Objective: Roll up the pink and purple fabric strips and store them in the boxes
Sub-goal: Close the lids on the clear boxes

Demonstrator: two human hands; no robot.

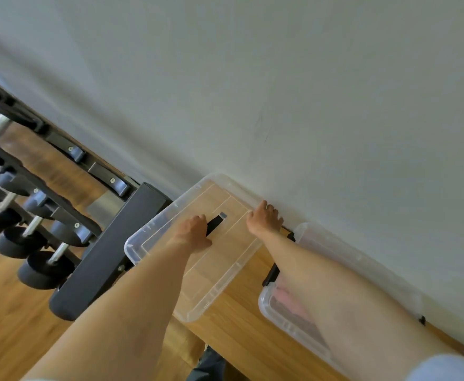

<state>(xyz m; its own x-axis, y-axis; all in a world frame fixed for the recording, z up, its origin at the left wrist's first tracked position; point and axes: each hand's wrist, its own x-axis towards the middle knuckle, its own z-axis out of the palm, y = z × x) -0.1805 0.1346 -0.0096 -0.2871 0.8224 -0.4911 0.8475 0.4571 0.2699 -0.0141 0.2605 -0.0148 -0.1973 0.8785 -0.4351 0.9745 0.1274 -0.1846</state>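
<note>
Both bare forearms reach forward, extended well out from the body. Left hand (195, 232) palm down, fingers curled closed over something dark. Right hand (265, 218) farther forward, palm down, fingers bent downward; whether it grips anything cannot be told.

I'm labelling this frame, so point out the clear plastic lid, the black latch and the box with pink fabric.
Clear plastic lid (153, 237), head view, near rim.
Black latch (215, 223), head view, middle.
Clear plastic box with pink fabric (285, 323), head view, near wall.

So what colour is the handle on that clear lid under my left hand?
Black, seen in the head view: the handle sits on the clear lid, gripped by the left hand.
</note>
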